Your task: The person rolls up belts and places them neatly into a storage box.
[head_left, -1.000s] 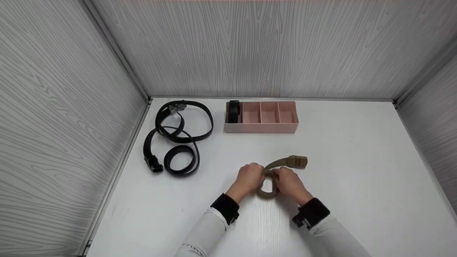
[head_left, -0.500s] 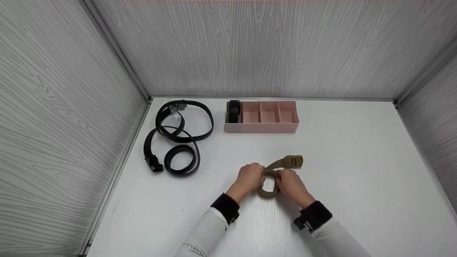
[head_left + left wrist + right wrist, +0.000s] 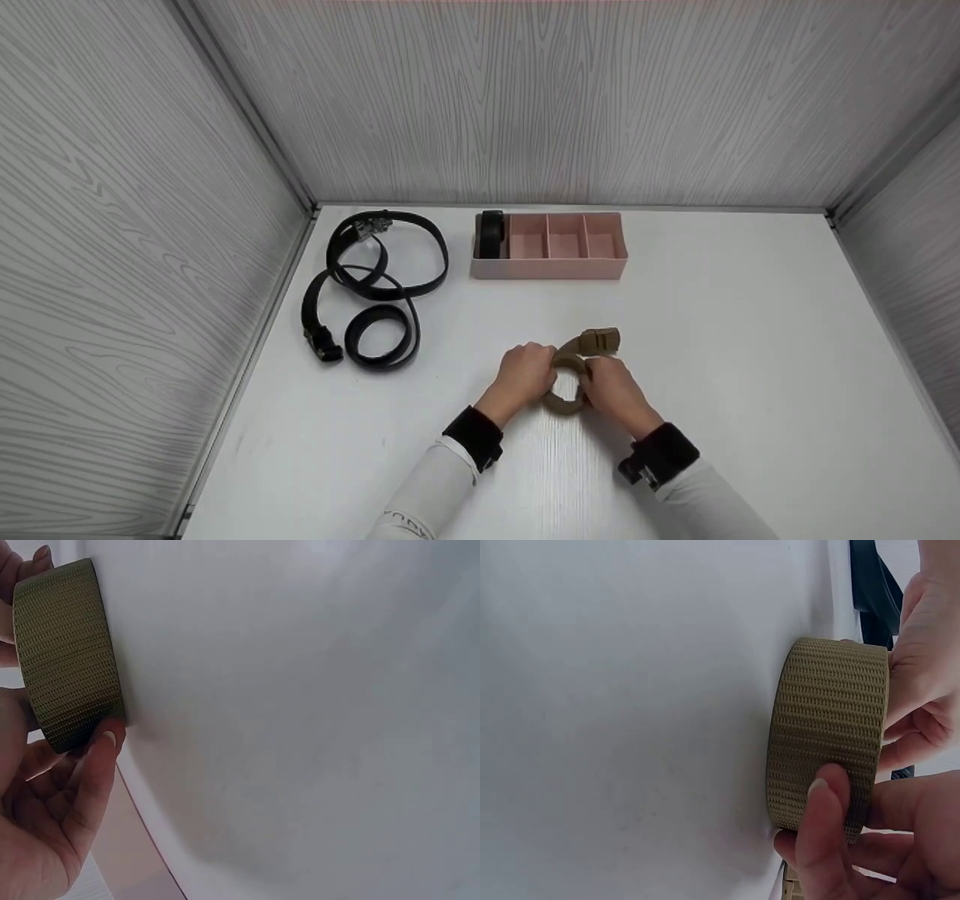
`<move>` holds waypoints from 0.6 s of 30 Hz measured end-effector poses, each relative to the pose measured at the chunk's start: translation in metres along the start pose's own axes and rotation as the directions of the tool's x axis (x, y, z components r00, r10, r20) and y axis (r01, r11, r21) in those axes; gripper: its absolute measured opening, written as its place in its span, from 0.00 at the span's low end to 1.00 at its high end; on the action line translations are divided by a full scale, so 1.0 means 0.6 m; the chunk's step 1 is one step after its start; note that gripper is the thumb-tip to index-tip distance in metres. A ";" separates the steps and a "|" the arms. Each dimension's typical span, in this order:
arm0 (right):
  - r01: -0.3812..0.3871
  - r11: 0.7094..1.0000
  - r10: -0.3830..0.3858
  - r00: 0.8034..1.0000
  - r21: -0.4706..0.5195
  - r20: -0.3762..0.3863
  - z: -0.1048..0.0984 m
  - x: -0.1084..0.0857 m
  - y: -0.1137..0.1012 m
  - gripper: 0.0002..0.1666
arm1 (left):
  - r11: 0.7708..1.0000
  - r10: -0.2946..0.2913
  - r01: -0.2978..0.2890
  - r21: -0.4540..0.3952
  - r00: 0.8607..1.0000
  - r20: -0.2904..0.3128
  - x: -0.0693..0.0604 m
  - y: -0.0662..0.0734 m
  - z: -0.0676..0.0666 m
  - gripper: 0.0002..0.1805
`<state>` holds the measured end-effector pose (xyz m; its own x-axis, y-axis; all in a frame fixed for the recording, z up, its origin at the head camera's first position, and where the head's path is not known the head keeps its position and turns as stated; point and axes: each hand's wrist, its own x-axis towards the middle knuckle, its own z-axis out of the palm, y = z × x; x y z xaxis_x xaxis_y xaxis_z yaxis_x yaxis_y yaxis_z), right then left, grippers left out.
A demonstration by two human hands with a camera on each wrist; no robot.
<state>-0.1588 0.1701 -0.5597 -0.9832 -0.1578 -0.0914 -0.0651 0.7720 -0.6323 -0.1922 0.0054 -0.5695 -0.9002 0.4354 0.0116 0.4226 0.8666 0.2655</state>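
A tan woven belt point(image 3: 562, 407) stands on edge on the white table, wound into a ring between both hands. Its buckle point(image 3: 600, 341) sticks out at the far right on a short free end. My left hand point(image 3: 527, 373) grips the ring's left side, and in the left wrist view its thumb lies against the woven strap point(image 3: 71, 652). On the opposite side my right hand point(image 3: 613, 390) pinches the coil. The right wrist view shows fingertips pressed on the outer webbing point(image 3: 829, 705). Part of the coil is hidden behind the fingers.
A pink divided box point(image 3: 549, 268) stands at the back, with a black rolled belt point(image 3: 491, 235) in its left compartment. Black belts lie on the left: one with a metal buckle point(image 3: 371, 226), one partly coiled point(image 3: 379, 363) with a black buckle point(image 3: 324, 345). Walls border the table.
The belt's buckle has drawn leftward, closer to the coil, and the free end has become shorter. My right hand has shifted very slightly; the left stays in place.
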 end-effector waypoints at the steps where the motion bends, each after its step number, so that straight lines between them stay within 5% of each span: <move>1: 0.014 1.000 -0.014 1.000 -0.009 -0.009 0.001 0.001 0.000 0.05 | 1.000 0.002 -0.002 0.002 1.000 0.005 0.001 0.000 -0.001 0.04; 6: 0.062 0.998 -0.062 0.998 -0.013 -0.031 0.003 0.002 0.003 0.06 | 1.000 0.011 -0.011 0.009 0.999 0.034 0.004 -0.003 -0.002 0.06; 14: -0.056 0.997 0.054 0.998 0.053 0.043 -0.004 -0.004 0.005 0.09 | 0.999 0.026 -0.025 -0.027 0.999 0.023 0.000 -0.004 0.000 0.08; 18: -0.051 0.998 0.050 0.998 0.041 0.036 -0.002 -0.001 0.007 0.09 | 0.999 0.034 -0.034 -0.016 0.999 0.016 -0.001 -0.003 -0.001 0.06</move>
<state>-0.1589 0.1741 -0.5616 -0.9784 -0.1412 -0.1508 -0.0075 0.7535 -0.6574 -0.1926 0.0033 -0.5697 -0.8835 0.4684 0.0054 0.4510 0.8475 0.2799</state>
